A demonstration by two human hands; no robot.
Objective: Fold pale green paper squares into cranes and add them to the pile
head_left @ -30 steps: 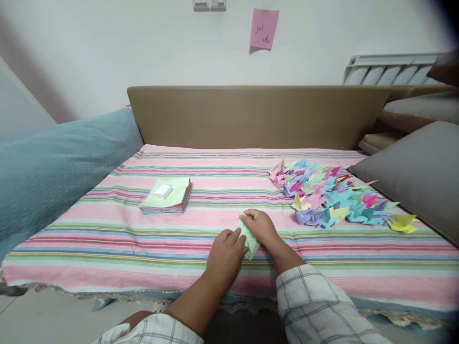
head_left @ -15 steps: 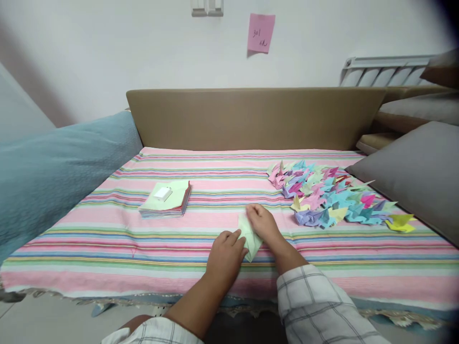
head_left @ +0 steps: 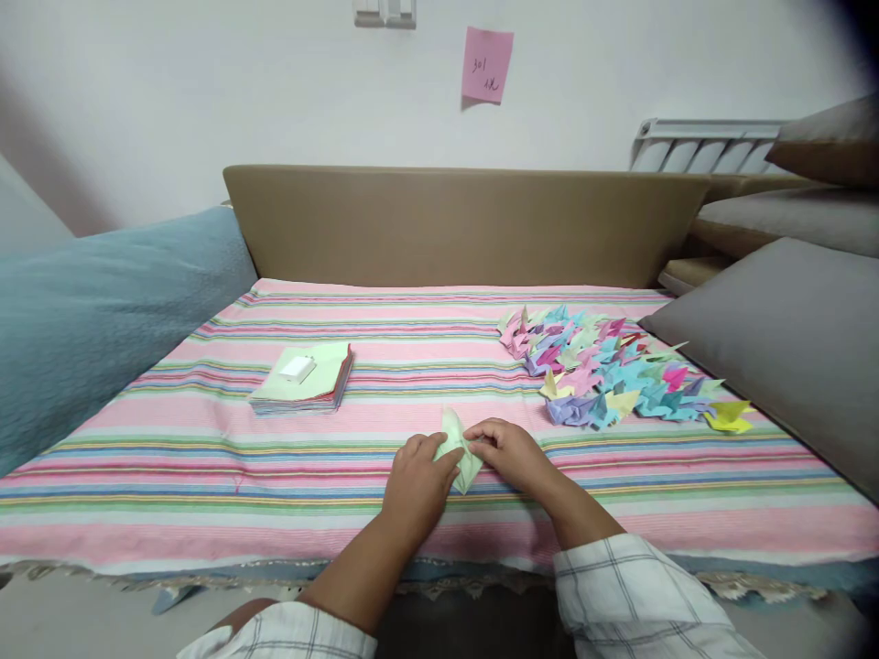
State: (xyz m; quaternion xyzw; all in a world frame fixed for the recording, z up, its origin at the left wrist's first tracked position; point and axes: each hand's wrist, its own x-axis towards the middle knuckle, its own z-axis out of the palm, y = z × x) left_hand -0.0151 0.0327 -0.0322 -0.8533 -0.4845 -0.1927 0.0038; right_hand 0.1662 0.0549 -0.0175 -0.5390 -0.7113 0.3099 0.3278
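Observation:
A pale green sheet of folding paper (head_left: 467, 471), creased into a narrow pointed shape, lies on the striped cloth between my hands. My left hand (head_left: 420, 478) grips its left side, with fingers and thumb pressed onto the paper. On the right edge, my right hand (head_left: 512, 453) pinches the paper between thumb and fingers. The fingers hide part of the folds. Farther off to the right lies a cluster of folded paper cranes (head_left: 597, 371) in many colours.
A stack of square coloured paper (head_left: 302, 389) sits left of my hands, with a small white box-like object (head_left: 298, 369) on top. A brown backrest (head_left: 460, 229) closes off the far side. Grey cushions (head_left: 789, 311) stand at right, a blue-covered armrest (head_left: 124, 311) at left.
My right hand has moved from the paper's top down to its right edge and now pinches there. The left hand still holds the left side. The view has shifted slightly.

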